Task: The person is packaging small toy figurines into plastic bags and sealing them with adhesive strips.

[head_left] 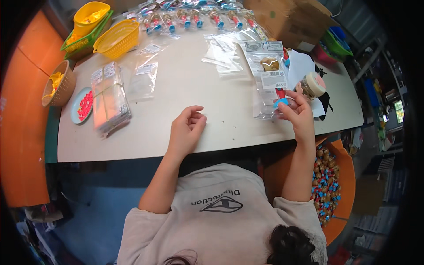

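My right hand [299, 112] pinches the lower end of a clear plastic bag at the table's right side. Inside that bag is a small toy figure [270, 65] with a brown head, a red body and blue feet; a white printed label covers part of it. The fingers close near the blue feet. Close to the front edge of the table, my left hand [187, 128] rests loosely curled, thumb apart from the index finger, with nothing visible in it. A round jar [313, 85] with a pale lid stands beside the bag, next to my right hand.
Flat clear bags [223, 53] lie mid-table, with several bagged figures [194, 18] behind. At left are a tied bag stack [110, 99], a plate [74, 112] of pink pieces and a yellow basket [117, 39]. An orange bin [348, 176] of loose figures stands below right; a cardboard box [291, 22] behind.
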{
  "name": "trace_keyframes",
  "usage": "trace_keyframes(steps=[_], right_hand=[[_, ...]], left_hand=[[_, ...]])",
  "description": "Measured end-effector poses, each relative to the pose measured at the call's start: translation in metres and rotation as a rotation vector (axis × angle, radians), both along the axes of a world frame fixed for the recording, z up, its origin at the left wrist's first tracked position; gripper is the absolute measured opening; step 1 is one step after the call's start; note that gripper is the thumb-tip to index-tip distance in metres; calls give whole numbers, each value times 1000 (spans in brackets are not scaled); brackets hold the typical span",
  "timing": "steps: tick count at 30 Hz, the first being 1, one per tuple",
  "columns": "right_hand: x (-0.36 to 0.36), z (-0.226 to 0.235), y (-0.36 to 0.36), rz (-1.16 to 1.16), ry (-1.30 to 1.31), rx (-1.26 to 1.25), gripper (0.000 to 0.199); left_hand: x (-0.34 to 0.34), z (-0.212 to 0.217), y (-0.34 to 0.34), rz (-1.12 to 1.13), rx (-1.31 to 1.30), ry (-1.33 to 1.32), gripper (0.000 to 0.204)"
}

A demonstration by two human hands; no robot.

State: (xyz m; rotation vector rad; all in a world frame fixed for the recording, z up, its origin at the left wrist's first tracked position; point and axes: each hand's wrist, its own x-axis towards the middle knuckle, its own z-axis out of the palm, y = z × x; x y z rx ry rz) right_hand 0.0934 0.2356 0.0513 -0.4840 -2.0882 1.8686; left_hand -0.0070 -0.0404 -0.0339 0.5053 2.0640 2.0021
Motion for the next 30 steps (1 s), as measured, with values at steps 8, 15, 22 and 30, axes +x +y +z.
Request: trace_keyframes(steps=[8, 15, 22, 30], right_hand=[[-60, -15, -64, 208, -94, -78, 44], [-123, -16, -141, 535, -51, -230, 44], [-128, -23, -140, 663, -144, -391, 47], [-105, -26, -120, 139, 11, 264, 49]], left_hand=[[-11, 31, -12, -18, 59, -219, 41], [-39, 52, -50, 170, 217, -155, 51], [-73, 65, -58, 276, 424, -346, 63], [-101, 66, -2, 192, 433, -439, 54]])
